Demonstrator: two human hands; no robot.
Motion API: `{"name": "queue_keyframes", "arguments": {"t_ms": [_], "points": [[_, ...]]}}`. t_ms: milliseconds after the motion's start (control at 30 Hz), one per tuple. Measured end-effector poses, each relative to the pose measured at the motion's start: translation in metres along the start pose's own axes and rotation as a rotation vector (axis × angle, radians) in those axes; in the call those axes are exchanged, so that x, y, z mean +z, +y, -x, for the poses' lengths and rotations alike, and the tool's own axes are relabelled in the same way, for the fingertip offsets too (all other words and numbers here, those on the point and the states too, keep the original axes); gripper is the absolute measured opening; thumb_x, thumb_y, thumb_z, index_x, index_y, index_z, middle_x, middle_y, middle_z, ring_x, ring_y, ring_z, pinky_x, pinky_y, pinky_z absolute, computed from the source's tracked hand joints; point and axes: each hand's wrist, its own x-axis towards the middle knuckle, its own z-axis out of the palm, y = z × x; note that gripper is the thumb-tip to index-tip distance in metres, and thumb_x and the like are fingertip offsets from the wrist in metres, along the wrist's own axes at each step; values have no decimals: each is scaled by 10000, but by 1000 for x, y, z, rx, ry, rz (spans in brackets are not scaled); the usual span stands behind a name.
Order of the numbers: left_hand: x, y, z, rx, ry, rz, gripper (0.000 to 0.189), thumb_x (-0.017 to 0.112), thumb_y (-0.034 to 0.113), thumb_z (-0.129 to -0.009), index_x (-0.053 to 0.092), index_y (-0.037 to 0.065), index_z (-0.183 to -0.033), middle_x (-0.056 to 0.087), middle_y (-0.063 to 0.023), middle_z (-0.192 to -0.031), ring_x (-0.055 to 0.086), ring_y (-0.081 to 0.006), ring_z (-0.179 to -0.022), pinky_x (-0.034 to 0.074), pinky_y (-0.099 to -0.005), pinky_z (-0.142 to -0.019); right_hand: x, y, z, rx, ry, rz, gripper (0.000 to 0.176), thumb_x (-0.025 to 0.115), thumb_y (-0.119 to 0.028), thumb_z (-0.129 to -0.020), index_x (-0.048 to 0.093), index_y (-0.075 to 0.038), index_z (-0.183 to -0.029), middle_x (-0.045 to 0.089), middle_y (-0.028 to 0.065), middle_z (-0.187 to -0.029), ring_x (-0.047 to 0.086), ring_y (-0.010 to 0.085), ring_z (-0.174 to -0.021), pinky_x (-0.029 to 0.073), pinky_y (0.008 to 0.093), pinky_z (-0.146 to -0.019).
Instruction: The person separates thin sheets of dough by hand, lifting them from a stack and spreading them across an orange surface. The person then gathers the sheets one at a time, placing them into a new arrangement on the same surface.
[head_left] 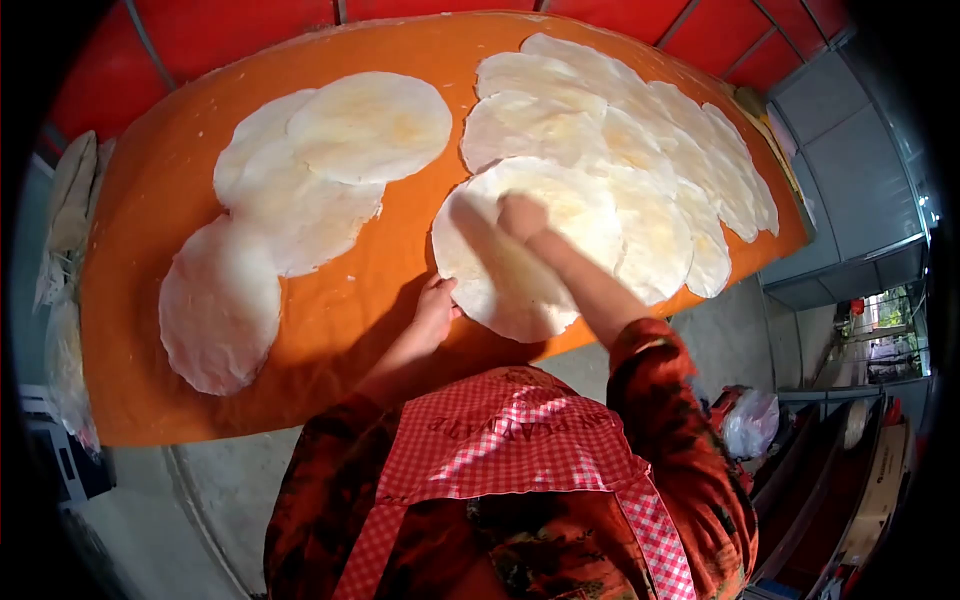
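Note:
A large, thin, round flatbread (500, 285) lies at the near edge of several overlapping flatbreads (660, 150) on the right side of the orange-covered table (130, 340). My left hand (435, 305) pinches the left rim of this front flatbread, thumb near the edge. Over its upper middle is my right hand (523, 217), closed like a fist; whatever its fingers may hold is hidden. Both arms cast shadows on the bread and cloth. Farther left, more flatbreads (370, 125) overlap one another, with a wrinkled one (218, 310) lowest in that group.
Red panels (240, 40) border the table's far side. Plastic bags (70, 340) hang along the left edge. At the right stand grey panels (830, 110), and lower right are a clear plastic bag (750, 420) and a shelf with a cardboard box (875, 490).

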Motion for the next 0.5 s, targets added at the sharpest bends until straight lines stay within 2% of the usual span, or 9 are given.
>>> {"name": "queue_keyframes", "arguments": {"t_ms": [33, 67, 100, 167, 267, 300, 333, 400, 500], "points": [[-3, -2, 5, -19, 20, 3, 298, 479, 140, -966, 506, 97, -1259, 619, -75, -1113, 642, -207, -917, 546, -382, -741, -10, 21, -30, -26, 88, 16, 263, 545, -170, -781, 708, -121, -981, 691, 169, -916, 669, 357, -860, 532, 459, -759], [-16, -7, -1, -38, -39, 26, 331, 461, 144, -969, 481, 93, -1295, 615, -81, -1135, 636, -222, -958, 544, -396, -770, -68, 7, -38, -4, -7, 106, 209, 543, -145, -797, 706, -111, -923, 685, 168, -969, 669, 345, -903, 539, 453, -752], [-15, -4, 4, -42, -40, 10, 319, 454, 161, -972, 482, 92, -1283, 605, -84, -1155, 627, -226, -989, 536, -407, -797, -114, -3, -40, -87, 48, 150, 189, 552, -147, -776, 705, -108, -881, 685, 168, -919, 670, 345, -859, 541, 460, -719], [-22, -6, 0, -33, -96, -3, 308, 448, 179, -979, 478, 100, -1276, 595, -88, -1175, 621, -230, -1003, 524, -422, -826, -171, -18, -37, -340, 269, 193, 152, 529, -123, -794, 672, -72, -810, 664, 180, -833, 642, 374, -778, 512, 469, -644], [-18, -3, -1, -95, -47, 52, 320, 458, 254, -986, 478, 95, -1263, 581, -97, -1212, 601, -250, -1057, 497, -449, -887, -233, -52, 25, -727, 411, 36, 14, 560, -35, -767, 559, -35, -753, 617, 157, -783, 585, 377, -717, 473, 445, -603], [-20, -2, -1, -95, -103, 89, 345, 462, 285, -985, 473, 91, -1271, 578, -100, -1222, 588, -258, -1083, 484, -460, -906, -234, -49, 44, -763, 351, 145, 42, 570, -21, -758, 574, -36, -797, 615, 136, -796, 598, 344, -721, 486, 423, -625], [-23, -2, -1, -94, -156, 128, 372, 466, 315, -985, 467, 88, -1279, 575, -103, -1233, 574, -266, -1109, 471, -470, -926, -229, -47, 65, -873, 396, 82, 91, 592, -6, -727, 591, -38, -812, 609, 119, -755, 605, 324, -700, 502, 409, -651], [-24, -1, 1, -70, -197, 151, 489, 466, 438, -975, 454, 73, -1301, 551, -110, -1283, 526, -287, -1187, 428, -496, -982, -207, -30, 101, -867, 336, 140, 121, 608, 0, -694, 602, -41, -808, 609, 90, -745, 614, 262, -723, 501, 385, -727], [-18, 6, 5, -95, -183, 175, 561, 432, 491, -977, 407, 81, -1359, 534, -106, -1311, 516, -292, -1202, 421, -499, -989, -121, 40, 129, -600, 233, 73, 172, 615, 18, -697, 648, -51, -851, 659, 60, -874, 628, 243, -843, 481, 378, -792]]}}
